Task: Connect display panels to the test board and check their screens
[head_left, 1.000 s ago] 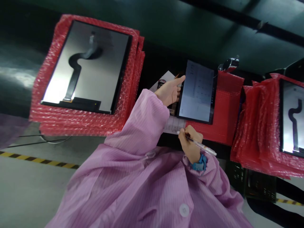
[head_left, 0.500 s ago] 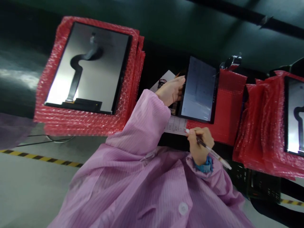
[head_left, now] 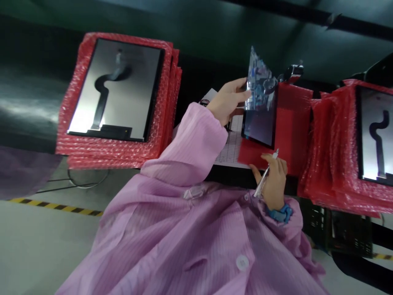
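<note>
A flat display panel (head_left: 259,127) with a dark, glossy face lies tilted over a red mat. Across its upper part stands a shiny clear plastic film (head_left: 260,82), full of reflections. My left hand (head_left: 227,99) pinches the film's left edge between thumb and fingers. Lower right, my right hand (head_left: 274,180) holds a slim whitish pen (head_left: 265,175) across the fingers, just below the panel's bottom edge. Beneath my left hand is a printed grid sheet (head_left: 230,153), partly covered by the sleeve and the panel.
To the left, a screen panel (head_left: 123,90) with a curved dark ribbon cable rests on stacked red bubble-wrap bags (head_left: 73,98). More red bags (head_left: 322,151) and another panel (head_left: 373,135) are at the right. The red mat (head_left: 291,127) lies between. A metallic object (head_left: 293,73) stands behind it.
My left hand has moved up and closed on the clear film, which now stands up from the panel. In my right hand the pen has turned, and that hand has shifted right.
</note>
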`<state>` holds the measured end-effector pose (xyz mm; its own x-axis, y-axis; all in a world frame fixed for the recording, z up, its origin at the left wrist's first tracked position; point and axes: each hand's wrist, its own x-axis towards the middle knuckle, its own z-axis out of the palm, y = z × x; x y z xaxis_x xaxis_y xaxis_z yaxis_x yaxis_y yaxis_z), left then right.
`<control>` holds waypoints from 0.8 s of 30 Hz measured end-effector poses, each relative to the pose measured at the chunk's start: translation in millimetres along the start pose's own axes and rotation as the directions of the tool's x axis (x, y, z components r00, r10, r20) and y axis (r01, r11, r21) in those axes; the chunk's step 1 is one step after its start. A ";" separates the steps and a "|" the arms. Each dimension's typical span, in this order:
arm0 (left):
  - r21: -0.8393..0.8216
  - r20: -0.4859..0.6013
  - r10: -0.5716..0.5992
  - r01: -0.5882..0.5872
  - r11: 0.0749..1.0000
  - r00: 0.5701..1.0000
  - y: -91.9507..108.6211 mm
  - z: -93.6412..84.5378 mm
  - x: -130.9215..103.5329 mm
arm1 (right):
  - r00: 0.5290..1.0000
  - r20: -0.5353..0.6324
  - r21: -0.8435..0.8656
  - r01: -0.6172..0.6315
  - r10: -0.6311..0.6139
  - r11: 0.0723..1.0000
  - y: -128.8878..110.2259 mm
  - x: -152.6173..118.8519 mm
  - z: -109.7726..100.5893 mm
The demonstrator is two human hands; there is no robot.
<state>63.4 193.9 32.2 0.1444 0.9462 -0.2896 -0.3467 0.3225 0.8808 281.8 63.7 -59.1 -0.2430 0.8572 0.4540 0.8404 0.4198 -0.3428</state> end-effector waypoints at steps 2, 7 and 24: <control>-0.001 -0.006 -0.007 0.007 1.000 1.000 5.0 1.3 2.3 | 1.000 -0.007 0.002 -0.020 0.020 1.000 5.0 -0.1 0.7; -0.060 -0.002 -0.020 0.020 0.998 1.000 3.6 -2.9 6.9 | 0.995 -0.057 0.077 -0.080 0.085 0.994 19.8 3.4 -0.7; -0.161 -0.072 -0.144 0.131 0.978 0.987 -26.5 -16.1 8.8 | 0.979 0.189 0.604 -0.180 0.080 0.776 -36.5 8.3 -9.3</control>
<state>58.9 194.2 0.3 0.1254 0.8893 -0.4399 -0.4697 0.4437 0.7632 253.6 52.7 -35.2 -0.2627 0.9289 0.2612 0.4034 0.3516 -0.8448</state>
